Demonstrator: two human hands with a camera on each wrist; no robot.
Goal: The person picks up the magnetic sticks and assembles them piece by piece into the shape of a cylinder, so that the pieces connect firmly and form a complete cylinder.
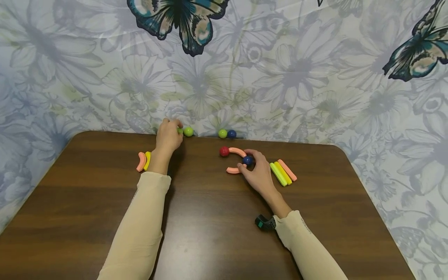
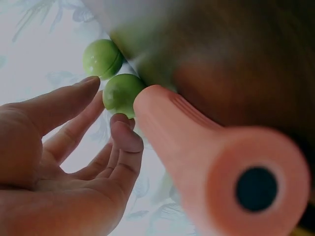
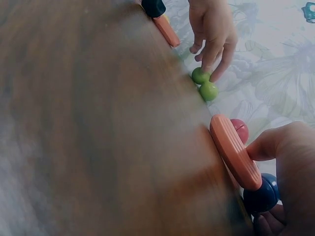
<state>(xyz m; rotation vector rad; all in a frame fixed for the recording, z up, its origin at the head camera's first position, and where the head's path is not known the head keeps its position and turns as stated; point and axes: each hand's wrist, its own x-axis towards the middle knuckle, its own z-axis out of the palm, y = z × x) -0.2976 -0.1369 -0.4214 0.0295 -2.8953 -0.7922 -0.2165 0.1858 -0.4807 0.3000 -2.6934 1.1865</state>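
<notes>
At the far table edge my left hand (image 1: 168, 136) has thumb and fingertips around a green ball (image 2: 123, 96). A second green ball (image 2: 102, 59) touches it. Near the left wrist lie a curved pink rod (image 1: 141, 161) with a dark disc in its end and a curved yellow rod (image 1: 147, 160). My right hand (image 1: 259, 171) grips a blue ball (image 1: 248, 160) and the end of the lower curved pink rod (image 1: 233, 170), its thumb against the rod. An upper curved pink rod (image 1: 238, 151) runs from the blue ball to a red ball (image 1: 224, 151).
Another green ball (image 1: 222, 133) and blue ball (image 1: 231, 134) sit together at the far edge. Straight lime (image 1: 278, 174), yellow (image 1: 283, 173) and pink (image 1: 287, 170) rods lie right of my right hand. A patterned cloth (image 1: 297, 97) hangs behind the brown table (image 1: 210, 225).
</notes>
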